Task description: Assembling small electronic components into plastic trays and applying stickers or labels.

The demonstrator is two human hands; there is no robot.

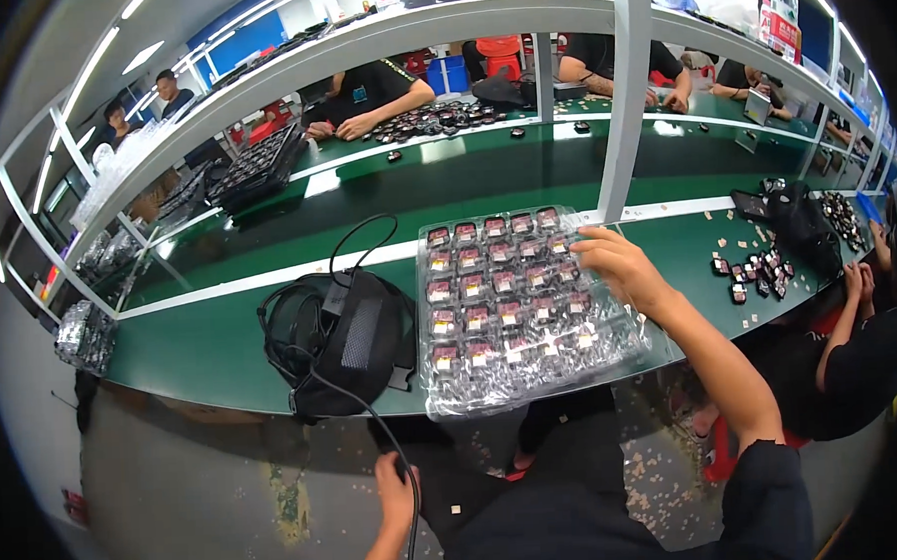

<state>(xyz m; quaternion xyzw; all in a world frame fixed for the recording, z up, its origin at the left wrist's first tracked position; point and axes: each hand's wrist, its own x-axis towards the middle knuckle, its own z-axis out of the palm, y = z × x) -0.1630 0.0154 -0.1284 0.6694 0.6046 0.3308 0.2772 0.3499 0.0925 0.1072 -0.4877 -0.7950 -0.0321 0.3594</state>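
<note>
- Clear tray [466, 403] of small boxy units [505, 282], at the green desk's [191, 343] near edge!
- Right hand [623, 270], fingers bent, at its far right side; gripping? Can't tell!
- Black bag [370, 355] just left!
- Left hand [396, 492] low, half-curled; grip unclear!

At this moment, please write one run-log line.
left hand: beside black cable; right hand: at upper right of clear tray; tray: rows of small dark pieces; black bag: left of tray

I have a green bench [191, 336] on my feed | mid: clear plastic tray [612, 350], loaded | just left: black bag [356, 339] | right: loose dark pieces [763, 271], pale bits [754, 319], black pouch [805, 226]
</note>
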